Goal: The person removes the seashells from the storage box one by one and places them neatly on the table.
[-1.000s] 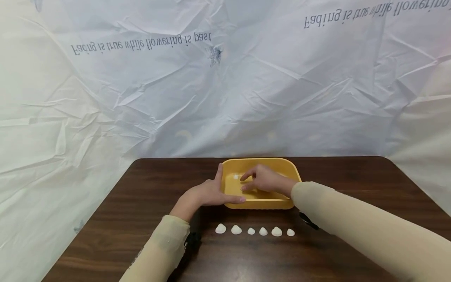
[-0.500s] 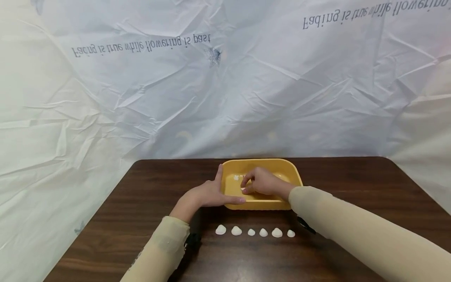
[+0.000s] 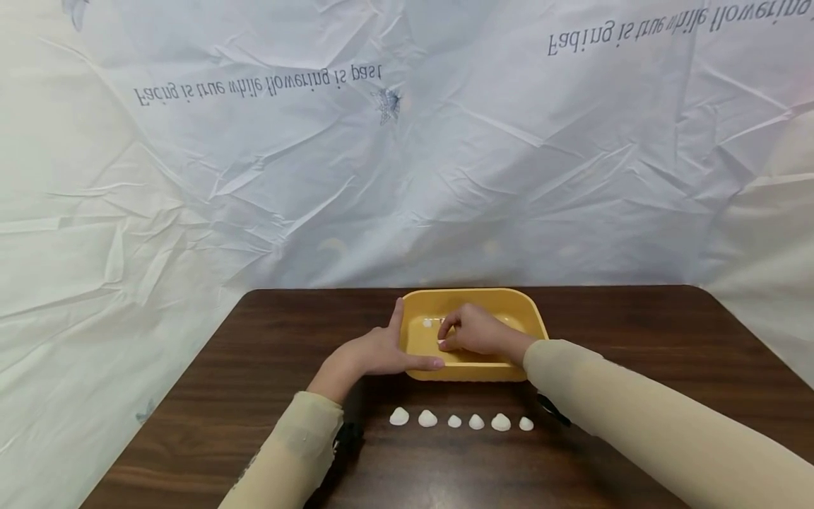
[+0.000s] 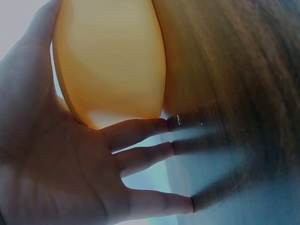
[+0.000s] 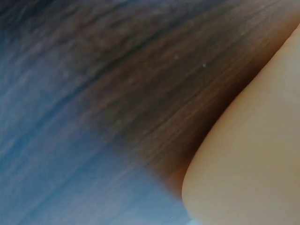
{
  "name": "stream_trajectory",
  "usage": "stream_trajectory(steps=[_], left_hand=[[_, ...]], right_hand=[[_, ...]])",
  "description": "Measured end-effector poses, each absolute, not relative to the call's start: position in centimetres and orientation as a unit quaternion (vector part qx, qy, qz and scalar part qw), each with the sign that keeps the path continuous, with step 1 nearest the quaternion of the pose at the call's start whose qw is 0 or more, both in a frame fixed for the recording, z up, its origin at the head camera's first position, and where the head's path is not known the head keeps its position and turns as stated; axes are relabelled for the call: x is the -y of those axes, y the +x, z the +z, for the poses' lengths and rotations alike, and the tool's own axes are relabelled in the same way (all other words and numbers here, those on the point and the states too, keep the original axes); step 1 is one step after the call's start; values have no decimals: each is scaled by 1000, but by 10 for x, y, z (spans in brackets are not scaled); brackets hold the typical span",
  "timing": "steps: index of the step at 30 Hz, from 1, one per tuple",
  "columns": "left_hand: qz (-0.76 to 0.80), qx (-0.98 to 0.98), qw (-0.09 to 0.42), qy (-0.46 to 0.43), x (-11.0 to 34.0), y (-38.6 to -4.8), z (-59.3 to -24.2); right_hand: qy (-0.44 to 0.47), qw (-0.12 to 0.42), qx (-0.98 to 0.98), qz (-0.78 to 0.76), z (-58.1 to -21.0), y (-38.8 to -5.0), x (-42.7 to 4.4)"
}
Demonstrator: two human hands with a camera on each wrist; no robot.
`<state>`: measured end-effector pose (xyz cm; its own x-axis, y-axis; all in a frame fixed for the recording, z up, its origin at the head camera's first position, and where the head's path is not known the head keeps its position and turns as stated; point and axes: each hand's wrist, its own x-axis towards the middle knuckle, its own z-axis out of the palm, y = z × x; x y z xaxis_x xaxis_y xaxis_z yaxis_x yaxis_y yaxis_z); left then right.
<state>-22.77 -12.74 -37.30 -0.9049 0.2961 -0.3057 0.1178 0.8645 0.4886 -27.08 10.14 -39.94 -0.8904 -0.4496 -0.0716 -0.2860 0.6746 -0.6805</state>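
A yellow plastic basin stands near the far side of the table in the head view. My left hand spans its left end, thumb and fingers spread and straight; in the left wrist view the fingers reach past the basin's wall toward the tabletop. Inside the basin my right hand pinches a small white seashell between thumb and fingertip, low over the floor. Another white shell lies farther back in the basin. The right wrist view shows only the basin's outer wall and table, not the hand.
A row of several white seashells lies on the dark wooden table in front of the basin. A wrinkled white sheet with printed lettering hangs behind the table. Black wrist straps show at the sleeves.
My right thumb and fingertip have come together on the small seashell in the basin. The left hand has stayed in place. The whole head view has shifted slightly.
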Motion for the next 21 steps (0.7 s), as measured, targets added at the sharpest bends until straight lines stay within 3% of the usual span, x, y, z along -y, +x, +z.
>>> stream_trajectory(steps=[15, 21], left_hand=[[240, -946, 187, 113, 128, -227, -373], [236, -948, 183, 109, 129, -227, -373]], right_hand=[[-156, 116, -912, -360, -394, -268, -102], [-190, 103, -919, -330, -396, -273, -103]])
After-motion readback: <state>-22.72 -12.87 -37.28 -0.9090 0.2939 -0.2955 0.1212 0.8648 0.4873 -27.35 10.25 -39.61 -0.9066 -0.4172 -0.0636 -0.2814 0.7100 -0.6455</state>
